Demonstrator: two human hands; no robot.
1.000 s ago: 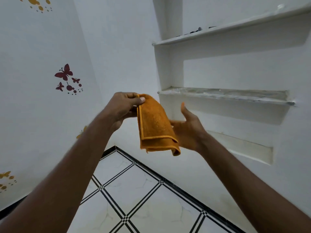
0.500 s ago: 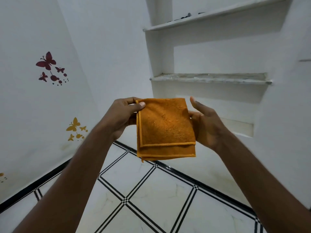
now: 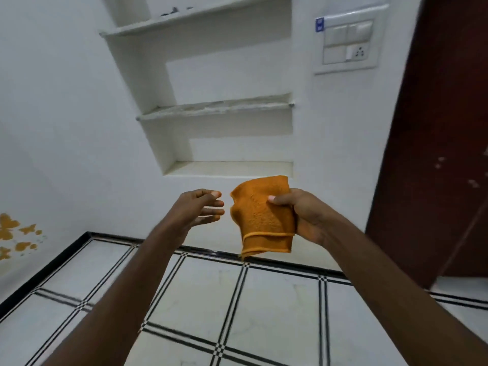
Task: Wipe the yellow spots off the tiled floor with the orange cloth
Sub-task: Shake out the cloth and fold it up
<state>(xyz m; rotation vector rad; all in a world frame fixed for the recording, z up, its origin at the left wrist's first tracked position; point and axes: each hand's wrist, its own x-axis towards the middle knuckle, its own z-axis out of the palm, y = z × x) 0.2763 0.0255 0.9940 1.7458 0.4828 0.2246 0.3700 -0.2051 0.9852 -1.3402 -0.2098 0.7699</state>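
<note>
Cloth (image 3: 262,217) (orange, folded) is gripped in the right hand (image 3: 303,215), thumb pressed on its front, held up in the air above the tiled floor (image 3: 237,313). Left hand (image 3: 200,210) is kept just beside it, fingers loosely spread, nothing being held.

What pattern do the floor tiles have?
White tiles bordered by black double lines with small checkered crossings, seen in the head view.
</note>
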